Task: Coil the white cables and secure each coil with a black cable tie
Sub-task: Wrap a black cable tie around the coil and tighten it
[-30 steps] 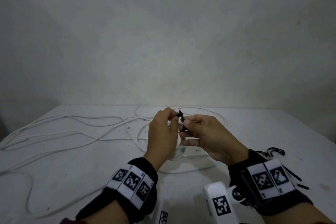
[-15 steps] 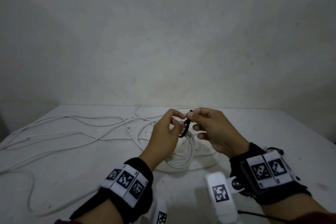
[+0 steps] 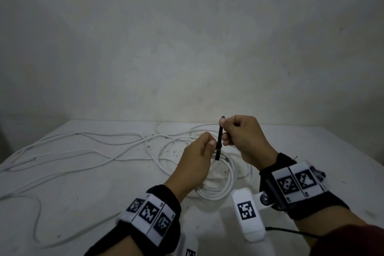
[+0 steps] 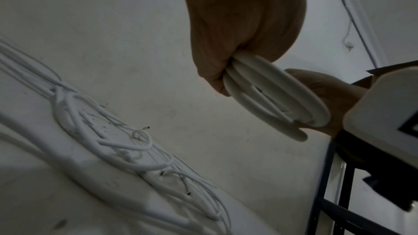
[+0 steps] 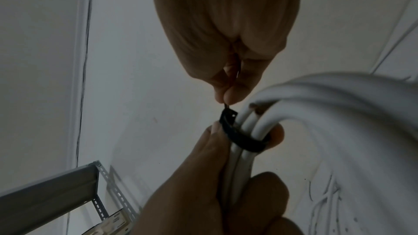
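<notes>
Cinching the black cable tie around a coiled white cable.

Nearest, the left hand grips the gathered strands of the white coil, which hangs below both hands above the table. The black cable tie is looped around those strands at the left thumb. Just beside and slightly above, the right hand pinches the tie's free tail between thumb and fingertips. The tail, a slack curve half a second ago, now stands drawn up straight — the loop has closed snug on the bundle, as the right wrist view shows. This coil is judged nearly secured. Beyond and to the left of the hands, loose white cables sprawl across the table — coiling remains.
</notes>
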